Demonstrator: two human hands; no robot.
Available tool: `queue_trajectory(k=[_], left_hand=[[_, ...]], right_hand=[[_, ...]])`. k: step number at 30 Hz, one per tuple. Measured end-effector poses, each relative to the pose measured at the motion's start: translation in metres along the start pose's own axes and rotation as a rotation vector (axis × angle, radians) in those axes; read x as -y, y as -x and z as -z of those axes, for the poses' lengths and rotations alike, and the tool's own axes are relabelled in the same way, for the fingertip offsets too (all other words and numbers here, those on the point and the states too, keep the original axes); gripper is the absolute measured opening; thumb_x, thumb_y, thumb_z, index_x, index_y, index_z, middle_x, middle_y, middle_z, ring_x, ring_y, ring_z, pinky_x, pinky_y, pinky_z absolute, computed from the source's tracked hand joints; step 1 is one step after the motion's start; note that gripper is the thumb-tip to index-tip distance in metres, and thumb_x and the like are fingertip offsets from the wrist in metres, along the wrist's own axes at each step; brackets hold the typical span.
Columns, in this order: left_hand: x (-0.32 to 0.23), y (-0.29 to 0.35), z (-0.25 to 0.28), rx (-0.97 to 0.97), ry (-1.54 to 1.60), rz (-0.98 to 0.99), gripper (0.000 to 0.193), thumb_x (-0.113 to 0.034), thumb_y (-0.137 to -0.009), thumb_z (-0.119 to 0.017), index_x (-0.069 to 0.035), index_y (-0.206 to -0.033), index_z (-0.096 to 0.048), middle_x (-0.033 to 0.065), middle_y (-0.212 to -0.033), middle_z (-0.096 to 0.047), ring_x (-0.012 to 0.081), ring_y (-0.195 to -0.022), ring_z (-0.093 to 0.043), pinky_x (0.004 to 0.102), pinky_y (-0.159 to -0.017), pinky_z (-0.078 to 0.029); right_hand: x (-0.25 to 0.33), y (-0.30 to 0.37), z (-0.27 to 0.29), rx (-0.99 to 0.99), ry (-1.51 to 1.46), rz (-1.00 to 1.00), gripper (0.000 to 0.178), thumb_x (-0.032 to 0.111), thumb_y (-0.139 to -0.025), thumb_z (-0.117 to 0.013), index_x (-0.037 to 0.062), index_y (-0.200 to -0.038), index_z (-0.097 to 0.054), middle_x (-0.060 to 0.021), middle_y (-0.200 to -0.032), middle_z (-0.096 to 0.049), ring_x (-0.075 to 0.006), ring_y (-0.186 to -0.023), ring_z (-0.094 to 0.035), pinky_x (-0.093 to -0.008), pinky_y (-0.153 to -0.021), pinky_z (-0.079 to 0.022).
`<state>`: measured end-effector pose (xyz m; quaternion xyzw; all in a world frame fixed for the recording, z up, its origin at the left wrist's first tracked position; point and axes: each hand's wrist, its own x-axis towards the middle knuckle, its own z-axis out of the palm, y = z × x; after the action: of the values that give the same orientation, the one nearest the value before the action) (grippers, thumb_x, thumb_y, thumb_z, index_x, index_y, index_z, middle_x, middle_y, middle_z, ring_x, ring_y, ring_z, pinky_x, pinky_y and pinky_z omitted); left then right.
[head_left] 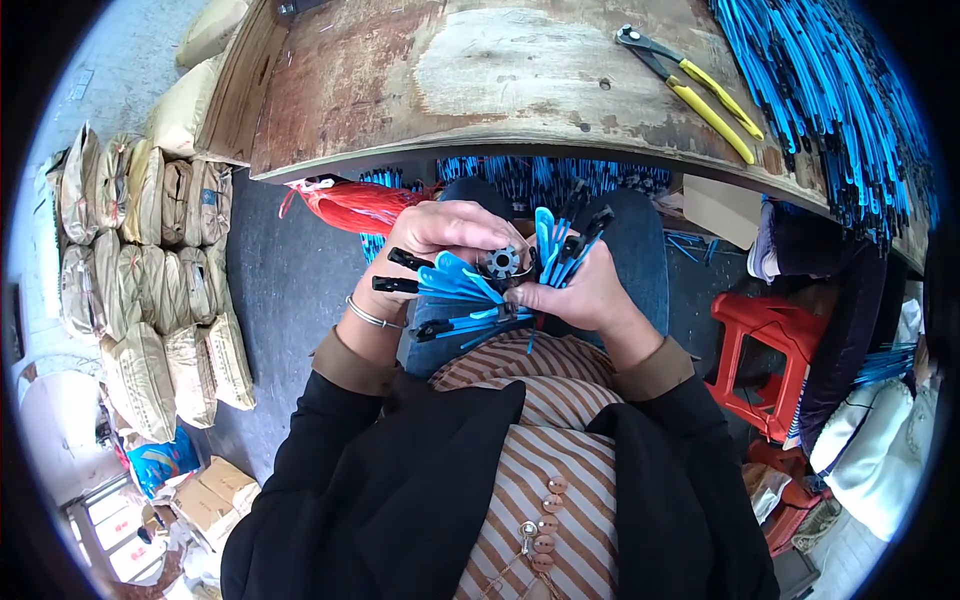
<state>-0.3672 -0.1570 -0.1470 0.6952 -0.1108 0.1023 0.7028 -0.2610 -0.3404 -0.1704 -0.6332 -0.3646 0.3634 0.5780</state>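
Hub [502, 262] sits between the 2 hands, ringed by fanned blue strips [457, 279]. The right hand [590, 287] is closed on strips, thumb beside the hub; the left hand [455, 228] curls over its upper side — how tightly, I cannot tell. This looks like arranging strips around the hub — next probably calls for steady support and light fingers.

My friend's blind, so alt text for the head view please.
A person's right hand grips blue black-ended strips beside a grey toothed piece that the left hand touches; yellow-handled pliers lie on a wooden bench ahead.
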Motion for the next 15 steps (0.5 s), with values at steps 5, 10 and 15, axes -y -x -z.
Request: queue_trajectory(k=[5, 10, 15], left_hand=[[0.007, 0.003, 0.006, 0.024, 0.103, 0.101, 0.049, -0.043, -0.077, -0.063, -0.004, -0.107, -0.064, 0.0174, -0.098, -0.062, 0.0263, -0.089, -0.059, 0.0367, -0.079, -0.047], [0.013, -0.003, -0.011, -0.024, 0.888, 0.149, 0.063, -0.049, -0.074, -0.063, -0.004, -0.117, -0.055, 0.0199, -0.107, -0.057, 0.0277, -0.095, -0.056, 0.0373, -0.083, -0.045], [0.019, -0.002, -0.011, -0.067, 0.289, 0.087, 0.061, -0.037, -0.071, -0.071, -0.003, -0.117, -0.051, 0.0192, -0.11, -0.053, 0.0285, -0.1, -0.054, 0.0394, -0.088, -0.043]], right_hand=[[-0.002, -0.001, -0.001, -0.052, -0.125, 0.013, 0.038, 0.022, -0.059, -0.082, 0.0013, -0.083, -0.061, -0.004, -0.071, -0.062, -0.0085, -0.064, -0.055, -0.0261, -0.062, -0.046], [0.001, 0.001, 0.002, -0.057, -0.015, -0.028, 0.04, 0.023, -0.06, -0.081, 0.0002, -0.084, -0.06, -0.0037, -0.07, -0.06, -0.0085, -0.064, -0.053, -0.0261, -0.063, -0.046], [-0.005, 0.001, 0.003, -0.13, -0.083, -0.073, 0.042, 0.024, -0.06, -0.081, -0.0006, -0.087, -0.059, -0.0034, -0.072, -0.06, -0.0082, -0.066, -0.052, -0.0259, -0.064, -0.045]])
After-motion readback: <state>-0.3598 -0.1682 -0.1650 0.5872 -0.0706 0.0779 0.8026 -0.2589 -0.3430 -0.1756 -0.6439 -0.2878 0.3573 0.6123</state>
